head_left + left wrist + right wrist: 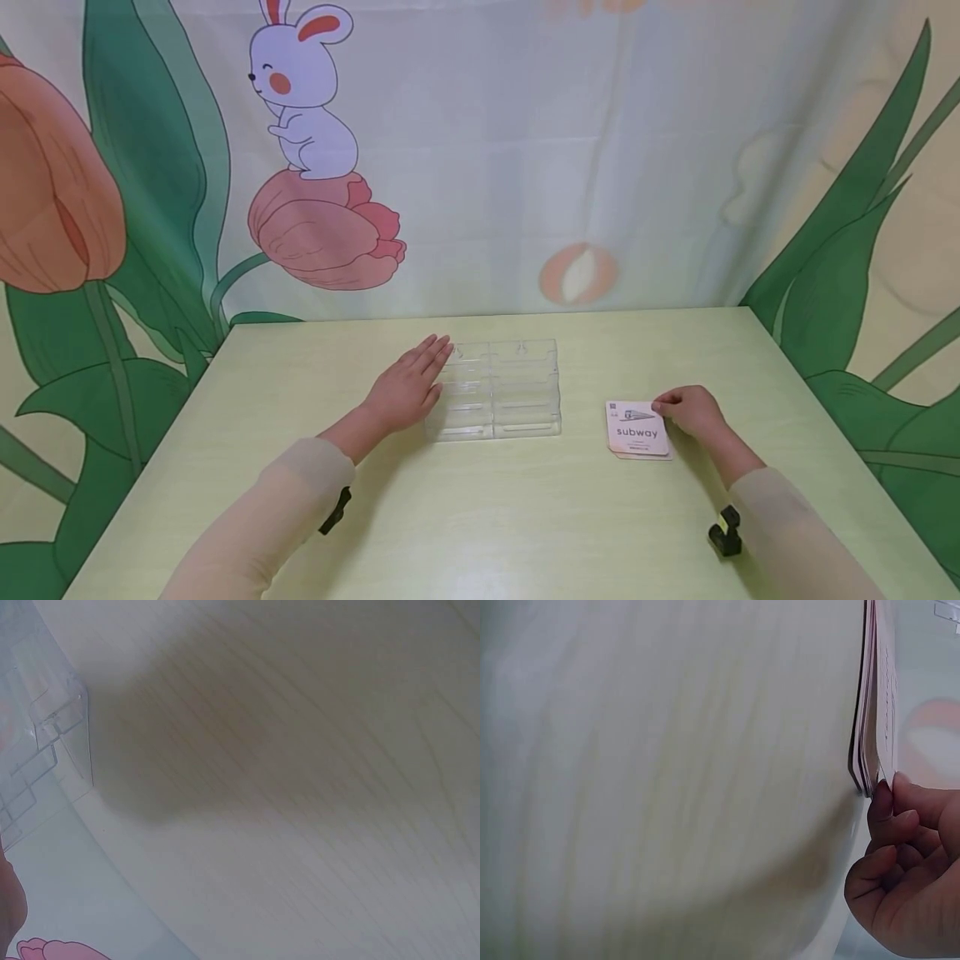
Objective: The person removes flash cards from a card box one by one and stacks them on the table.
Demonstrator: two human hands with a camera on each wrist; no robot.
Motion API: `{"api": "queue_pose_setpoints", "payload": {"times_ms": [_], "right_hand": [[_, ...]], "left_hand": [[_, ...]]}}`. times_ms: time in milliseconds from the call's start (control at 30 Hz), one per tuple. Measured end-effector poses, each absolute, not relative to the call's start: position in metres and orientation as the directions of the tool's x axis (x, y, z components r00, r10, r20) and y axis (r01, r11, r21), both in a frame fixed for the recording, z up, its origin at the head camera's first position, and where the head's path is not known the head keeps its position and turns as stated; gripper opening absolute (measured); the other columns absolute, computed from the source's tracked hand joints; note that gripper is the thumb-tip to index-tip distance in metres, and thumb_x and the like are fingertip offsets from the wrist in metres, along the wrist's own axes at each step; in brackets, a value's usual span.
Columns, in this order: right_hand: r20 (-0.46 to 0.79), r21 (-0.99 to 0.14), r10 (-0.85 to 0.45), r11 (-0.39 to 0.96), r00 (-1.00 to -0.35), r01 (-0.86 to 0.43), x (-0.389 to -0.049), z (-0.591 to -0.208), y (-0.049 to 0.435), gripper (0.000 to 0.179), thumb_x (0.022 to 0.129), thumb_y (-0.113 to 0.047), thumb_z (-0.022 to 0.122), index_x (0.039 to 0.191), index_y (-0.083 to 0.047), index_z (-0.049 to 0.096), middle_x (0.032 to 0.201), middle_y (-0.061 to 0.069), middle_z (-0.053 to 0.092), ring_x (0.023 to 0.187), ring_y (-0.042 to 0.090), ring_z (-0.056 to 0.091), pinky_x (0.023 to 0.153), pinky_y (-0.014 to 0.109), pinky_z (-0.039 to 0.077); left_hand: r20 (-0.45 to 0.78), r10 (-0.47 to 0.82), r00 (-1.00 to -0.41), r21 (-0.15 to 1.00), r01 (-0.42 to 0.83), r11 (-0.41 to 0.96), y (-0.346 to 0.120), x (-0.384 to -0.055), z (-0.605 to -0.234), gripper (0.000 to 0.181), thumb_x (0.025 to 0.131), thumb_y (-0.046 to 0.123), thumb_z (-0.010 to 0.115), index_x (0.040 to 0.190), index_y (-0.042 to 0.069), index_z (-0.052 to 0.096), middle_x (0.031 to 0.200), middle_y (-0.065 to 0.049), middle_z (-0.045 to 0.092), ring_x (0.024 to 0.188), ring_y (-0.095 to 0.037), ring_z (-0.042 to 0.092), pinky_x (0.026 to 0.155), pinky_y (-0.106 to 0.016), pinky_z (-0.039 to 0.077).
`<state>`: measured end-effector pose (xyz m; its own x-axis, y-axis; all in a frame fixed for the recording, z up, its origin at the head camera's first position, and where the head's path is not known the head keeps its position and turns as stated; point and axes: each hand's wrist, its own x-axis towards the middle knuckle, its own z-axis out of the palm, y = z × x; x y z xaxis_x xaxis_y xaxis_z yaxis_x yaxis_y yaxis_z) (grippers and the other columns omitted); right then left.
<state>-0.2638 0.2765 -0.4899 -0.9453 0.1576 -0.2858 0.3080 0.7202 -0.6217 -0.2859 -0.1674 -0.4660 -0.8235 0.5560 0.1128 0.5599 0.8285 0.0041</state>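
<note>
Your right-hand fingers (889, 825) were curled, their tips pinching the near right edge of the stack of cards (637, 430); the wrist view showed them at the top card's edge, as if to peel it off. Your right hand (690, 410) rested on the desk (480, 517) just beside the stack.

Your left hand (408, 385) lay flat, fingers straight and together, holding nothing, its fingertips against the left side of the clear plastic organizer (498, 388).

Progress, judged from this layout: the work looked barely begun. Every compartment of the organizer appeared empty, and all cards sat in one pile well apart from it, to its right. No card was lifted yet.

The stack was small, with white faces and pinkish rounded edges; the top card read "subway" under a small drawing. The organizer was transparent, lying flat near the desk's middle, divided into two columns of slots.
</note>
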Motion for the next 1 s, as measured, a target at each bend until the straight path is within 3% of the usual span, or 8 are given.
{"api": "queue_pose_setpoints", "payload": {"times_ms": [567,1000], "right_hand": [[-0.308,-0.626,0.179,0.701,-0.934,0.341,-0.2651,-0.4926,0.2765,0.032,0.102,-0.016,0.062,0.122,0.008,0.067,0.121,0.027,0.065,0.097,0.029,0.056,0.072,0.024,0.046],[-0.291,-0.623,0.197,0.703,-0.936,0.341,-0.2635,-0.4918,0.2748,0.027,0.1,-0.013,0.065,0.117,0.008,0.067,0.115,0.026,0.066,0.094,0.029,0.056,0.071,0.024,0.046]], "left_hand": [[0.119,0.557,-0.822,0.017,0.562,0.827,-0.1677,-0.2842,-0.465,0.064,0.106,0.024,0.051,0.16,-0.001,0.028,0.17,-0.017,0.028,0.159,-0.035,0.025,0.13,-0.048,0.028],[0.117,0.557,-0.822,0.008,0.562,0.827,-0.1674,-0.2843,-0.4646,0.065,0.105,0.025,0.052,0.16,-0.001,0.028,0.17,-0.016,0.028,0.159,-0.035,0.025,0.13,-0.047,0.027]]}}
